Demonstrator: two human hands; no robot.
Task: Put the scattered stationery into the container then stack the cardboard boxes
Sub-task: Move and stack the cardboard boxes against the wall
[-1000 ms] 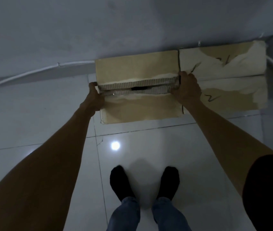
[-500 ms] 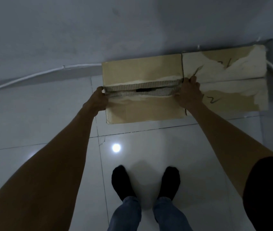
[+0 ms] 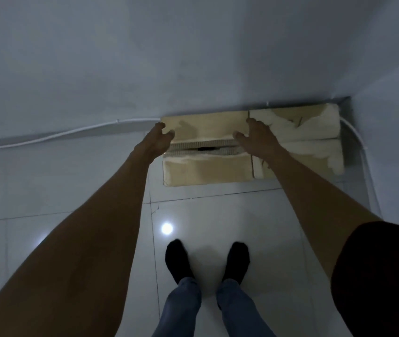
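1. The left hand [image 3: 158,139] is covering the left edge of the left cardboard box [image 3: 208,170], and motion blur is obscuring any contact
2. The dark slit [image 3: 203,149] between its flaps is hiding whatever is lying inside
3. The right hand [image 3: 258,139] and forearm are masking part of the right cardboard box [image 3: 310,142], whose scribbled marks are blurring past reading
4. The white cable [image 3: 118,121] is vanishing behind the boxes
5. Both arms, the dark sleeve [image 3: 383,276] and the jeans legs [image 3: 181,310] are running off the edges

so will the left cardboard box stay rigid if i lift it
Probably fairly stiff: the cardboard box shows corrugated edges along its seam. Its top flaps look unsealed, with a dark gap between them, so they may flex or spring open. Weight cannot be judged; the contents are hidden.
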